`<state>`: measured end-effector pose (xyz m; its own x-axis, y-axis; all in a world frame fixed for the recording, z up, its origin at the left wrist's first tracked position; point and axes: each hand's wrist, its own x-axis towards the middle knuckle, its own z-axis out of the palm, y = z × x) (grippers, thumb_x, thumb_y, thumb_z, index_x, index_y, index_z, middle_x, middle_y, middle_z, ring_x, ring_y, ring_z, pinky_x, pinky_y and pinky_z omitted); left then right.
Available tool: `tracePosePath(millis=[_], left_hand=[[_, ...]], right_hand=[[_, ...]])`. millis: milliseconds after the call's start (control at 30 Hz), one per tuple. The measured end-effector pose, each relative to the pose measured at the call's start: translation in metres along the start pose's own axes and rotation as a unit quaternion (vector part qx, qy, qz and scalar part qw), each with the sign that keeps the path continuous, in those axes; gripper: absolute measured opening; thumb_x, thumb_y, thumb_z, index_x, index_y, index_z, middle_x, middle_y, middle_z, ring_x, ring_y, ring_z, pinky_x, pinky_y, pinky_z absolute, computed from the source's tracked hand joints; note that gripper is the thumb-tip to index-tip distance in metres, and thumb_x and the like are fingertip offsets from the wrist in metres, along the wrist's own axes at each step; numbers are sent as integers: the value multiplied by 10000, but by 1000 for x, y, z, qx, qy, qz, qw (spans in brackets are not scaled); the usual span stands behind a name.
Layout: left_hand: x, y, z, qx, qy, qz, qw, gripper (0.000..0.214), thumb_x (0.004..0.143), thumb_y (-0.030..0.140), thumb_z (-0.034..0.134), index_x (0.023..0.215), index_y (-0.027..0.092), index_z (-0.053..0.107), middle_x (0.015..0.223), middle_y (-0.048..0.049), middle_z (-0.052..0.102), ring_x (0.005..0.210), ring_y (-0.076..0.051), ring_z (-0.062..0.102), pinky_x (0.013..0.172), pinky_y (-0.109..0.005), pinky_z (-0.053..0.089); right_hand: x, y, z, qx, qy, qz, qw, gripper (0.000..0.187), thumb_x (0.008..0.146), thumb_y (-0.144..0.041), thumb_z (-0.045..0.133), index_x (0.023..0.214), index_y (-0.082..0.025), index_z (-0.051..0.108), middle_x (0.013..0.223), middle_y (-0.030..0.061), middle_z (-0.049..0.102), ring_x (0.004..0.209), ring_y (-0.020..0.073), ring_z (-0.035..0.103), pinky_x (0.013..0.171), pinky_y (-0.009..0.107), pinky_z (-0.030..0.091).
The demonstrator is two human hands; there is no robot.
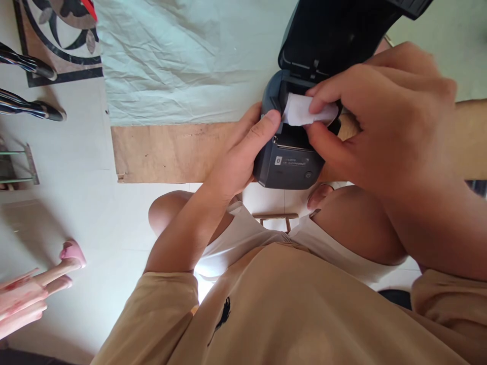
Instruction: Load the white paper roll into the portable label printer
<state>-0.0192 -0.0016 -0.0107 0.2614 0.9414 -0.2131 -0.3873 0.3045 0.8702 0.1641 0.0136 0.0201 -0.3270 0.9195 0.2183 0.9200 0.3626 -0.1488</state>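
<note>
A dark grey portable label printer (289, 165) sits at the table's near edge with its black lid (331, 35) swung up and back. My left hand (243, 149) grips the printer's left side, thumb on the rim of its open bay. Between thumb and fingers, my right hand (395, 116) pinches a small white piece (299, 110), inside or just over the bay. This piece looks like folded paper or cloth; I cannot tell which. Part of it lies hidden under my fingertips, and my right hand covers the printer's right side.
A pale green cloth (190, 61) covers the table, leaving a bare wooden edge (171, 152) along the front. My knees are below that edge. On the floor to the left, other people's feet show, one in a pink slipper (74, 252). A patterned floor tile (64, 30) lies beyond.
</note>
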Motion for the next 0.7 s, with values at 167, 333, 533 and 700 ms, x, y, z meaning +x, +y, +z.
tracePosePath(millis=[167,333,533,700], left_hand=[[0,-1,4,-7,6,-8,1000,303,909,484,556,936,201,661,767,-5,587,732,-98,580,631,-210,470],[0,-4,9,-31,42,7,999,314,888,508,561,956,210,631,764,-6,585,676,-90,546,579,-220,433],[-1,-5,4,-26,-14,56,998,545,804,421,692,1279,328,440,1103,13,657,954,-143,646,885,-264,515],[1,-6,-6,61,-39,65,995,755,750,275,727,1415,296,369,1277,11,599,1040,-129,638,961,-246,486]], right_hand=[[9,7,7,50,-19,26,998,398,861,-487,371,944,-223,658,998,-65,603,1022,68,498,958,280,358],[1,13,5,63,193,-196,959,251,817,-373,495,922,-179,615,835,-10,564,905,48,496,825,227,296],[-10,4,7,86,192,-286,935,287,704,-284,623,980,-221,576,1018,-161,574,1029,55,506,882,249,340],[-8,18,8,145,161,-294,931,264,750,-371,641,952,-204,617,1017,-109,587,1050,49,529,926,249,397]])
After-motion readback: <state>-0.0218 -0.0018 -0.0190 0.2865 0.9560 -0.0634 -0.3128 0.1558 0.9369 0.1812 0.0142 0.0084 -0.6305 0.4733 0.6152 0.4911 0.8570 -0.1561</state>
